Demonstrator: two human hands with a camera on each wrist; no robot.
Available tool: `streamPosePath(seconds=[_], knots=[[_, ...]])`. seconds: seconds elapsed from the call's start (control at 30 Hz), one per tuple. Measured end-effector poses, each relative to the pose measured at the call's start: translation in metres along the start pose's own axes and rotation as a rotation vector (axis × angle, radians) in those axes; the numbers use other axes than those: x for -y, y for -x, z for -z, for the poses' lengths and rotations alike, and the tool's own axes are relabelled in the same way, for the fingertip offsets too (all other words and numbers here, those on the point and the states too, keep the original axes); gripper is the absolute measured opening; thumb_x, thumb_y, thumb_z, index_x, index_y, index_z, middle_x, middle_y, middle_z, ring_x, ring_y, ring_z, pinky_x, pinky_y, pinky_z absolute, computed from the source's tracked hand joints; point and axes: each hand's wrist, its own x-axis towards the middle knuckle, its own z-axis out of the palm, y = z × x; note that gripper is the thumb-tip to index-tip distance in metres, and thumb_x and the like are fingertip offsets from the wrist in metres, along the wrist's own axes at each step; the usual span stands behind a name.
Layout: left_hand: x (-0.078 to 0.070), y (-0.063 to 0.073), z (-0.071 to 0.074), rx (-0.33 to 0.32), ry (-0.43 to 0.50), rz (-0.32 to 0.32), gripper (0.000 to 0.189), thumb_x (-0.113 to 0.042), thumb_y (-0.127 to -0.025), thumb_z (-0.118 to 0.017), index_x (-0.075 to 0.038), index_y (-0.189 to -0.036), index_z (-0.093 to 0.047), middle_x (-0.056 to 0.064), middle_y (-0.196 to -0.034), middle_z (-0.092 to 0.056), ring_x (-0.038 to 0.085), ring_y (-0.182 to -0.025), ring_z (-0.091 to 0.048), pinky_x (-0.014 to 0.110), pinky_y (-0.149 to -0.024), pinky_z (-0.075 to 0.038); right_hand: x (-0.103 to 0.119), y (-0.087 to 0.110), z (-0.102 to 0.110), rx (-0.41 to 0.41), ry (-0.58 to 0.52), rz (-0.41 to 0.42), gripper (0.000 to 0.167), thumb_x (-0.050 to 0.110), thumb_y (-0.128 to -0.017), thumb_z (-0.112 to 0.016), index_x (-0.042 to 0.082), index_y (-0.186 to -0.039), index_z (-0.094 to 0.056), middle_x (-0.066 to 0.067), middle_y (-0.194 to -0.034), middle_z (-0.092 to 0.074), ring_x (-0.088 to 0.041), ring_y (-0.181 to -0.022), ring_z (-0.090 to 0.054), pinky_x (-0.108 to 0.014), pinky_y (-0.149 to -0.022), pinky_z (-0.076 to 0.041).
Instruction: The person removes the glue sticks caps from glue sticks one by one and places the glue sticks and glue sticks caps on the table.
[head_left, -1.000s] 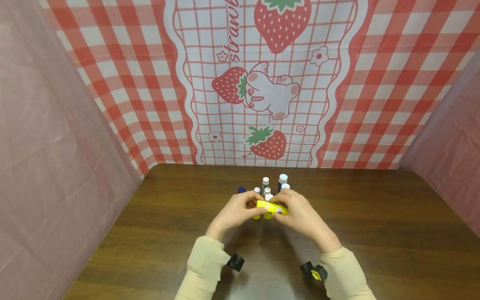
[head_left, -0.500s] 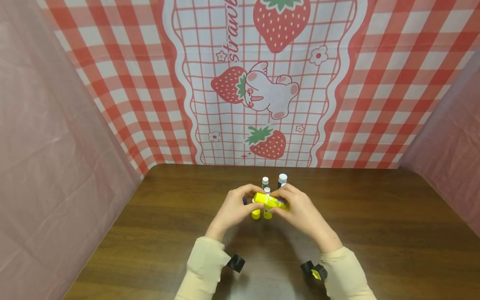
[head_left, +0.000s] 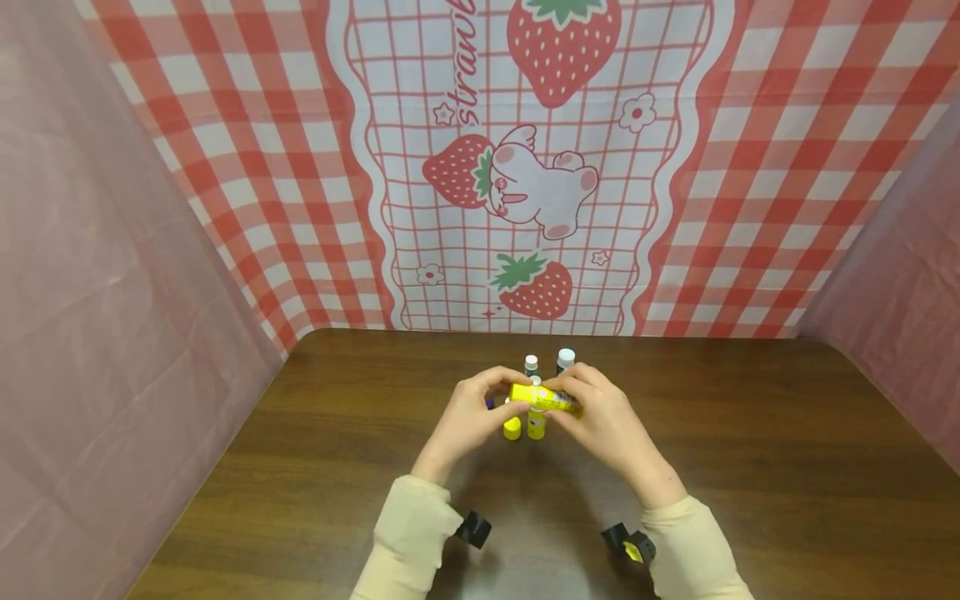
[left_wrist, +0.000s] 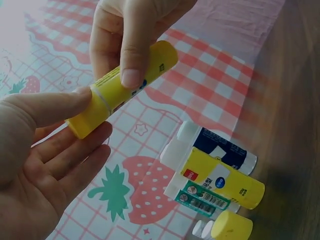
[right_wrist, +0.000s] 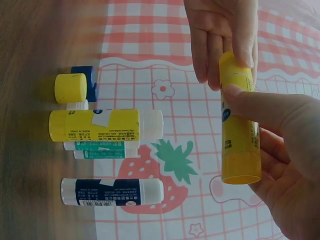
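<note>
A capped yellow glue stick (head_left: 546,400) is held sideways above the table between both hands. My left hand (head_left: 471,417) pinches its cap end between thumb and fingers; in the left wrist view the lower fingers extend past the cap. My right hand (head_left: 606,425) grips the body (right_wrist: 241,150), thumb across the label. Just below and behind stands another yellow glue stick (right_wrist: 95,125) with a white top, beside a loose yellow cap (right_wrist: 70,88). In the head view the hands hide part of this group.
Green-labelled glue sticks (right_wrist: 102,150) and a navy one (right_wrist: 112,192) with white tops stand upright in the group. Dark blue caps (right_wrist: 82,75) are by the yellow cap. The brown wooden table (head_left: 300,467) meets a strawberry-print cloth (head_left: 540,208) at the back.
Both hands have risen slightly with the yellow glue stick, uncovering more of the standing yellow one and the loose cap. Over the last half second, they have barely moved.
</note>
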Motion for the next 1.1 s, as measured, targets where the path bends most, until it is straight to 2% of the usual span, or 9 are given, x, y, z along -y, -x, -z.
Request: streamPosePath(seconds=[0.17, 0.4, 0.63, 0.83, 1.07, 1.1], knots=[[0.000, 0.000, -0.001, -0.039, -0.008, -0.060, 0.023, -0.005, -0.083, -0.064, 0.000, -0.105, -0.061, 0.012, -0.103, -0.063, 0.020, -0.085, -0.063, 0.023, -0.072, -0.050, -0.001, -0.001, -0.001, -0.053, 0.011, 0.043, 0.033, 0.006, -0.064, -0.081, 0.007, -0.094, -0.068, 0.000, -0.091, -0.057, -0.011, -0.084, -0.052, -0.027, -0.065, -0.049], [0.030, -0.008, -0.007, -0.078, -0.002, -0.079, 0.024, -0.016, -0.082, -0.066, -0.008, -0.104, -0.063, 0.004, -0.103, -0.063, 0.015, -0.088, -0.062, 0.023, -0.076, -0.050, -0.002, -0.001, -0.001, -0.090, 0.028, 0.076, 0.035, 0.004, -0.064, -0.081, 0.005, -0.097, -0.068, 0.000, -0.092, -0.057, -0.012, -0.086, -0.052, -0.027, -0.065, -0.049], [0.036, -0.009, -0.005, -0.110, -0.005, -0.184, 0.022, -0.017, -0.081, -0.068, -0.010, -0.101, -0.064, 0.002, -0.100, -0.064, 0.012, -0.088, -0.061, 0.028, -0.076, -0.051, -0.002, -0.002, -0.001, -0.130, 0.013, 0.118, 0.038, 0.002, -0.061, -0.081, 0.004, -0.097, -0.068, -0.002, -0.093, -0.058, -0.013, -0.086, -0.052, -0.026, -0.064, -0.048], [0.033, -0.009, -0.004, -0.098, 0.026, -0.197, 0.022, -0.010, -0.080, -0.067, -0.006, -0.102, -0.064, 0.007, -0.100, -0.065, 0.020, -0.088, -0.063, 0.026, -0.076, -0.051, -0.003, -0.003, 0.002, -0.138, 0.000, 0.143, 0.040, 0.002, -0.061, -0.081, 0.005, -0.098, -0.068, -0.002, -0.092, -0.057, -0.013, -0.087, -0.052, -0.027, -0.064, -0.049], [0.000, 0.000, 0.001, -0.119, -0.044, -0.249, 0.020, -0.002, -0.078, -0.067, 0.003, -0.098, -0.064, 0.014, -0.096, -0.066, 0.014, -0.079, -0.059, 0.022, -0.068, -0.049, -0.003, -0.002, 0.004, -0.139, -0.005, 0.141, 0.039, 0.003, -0.061, -0.081, 0.006, -0.098, -0.068, -0.002, -0.092, -0.058, -0.013, -0.087, -0.052, -0.027, -0.065, -0.049], [0.000, 0.001, 0.001, -0.123, -0.052, -0.248, 0.020, -0.003, -0.078, -0.067, 0.002, -0.098, -0.064, 0.013, -0.096, -0.066, 0.013, -0.078, -0.059, 0.022, -0.067, -0.049, -0.003, -0.002, 0.004, -0.138, -0.006, 0.141, 0.039, 0.003, -0.061, -0.081, 0.006, -0.098, -0.068, -0.002, -0.092, -0.058, -0.013, -0.087, -0.052, -0.027, -0.065, -0.049]])
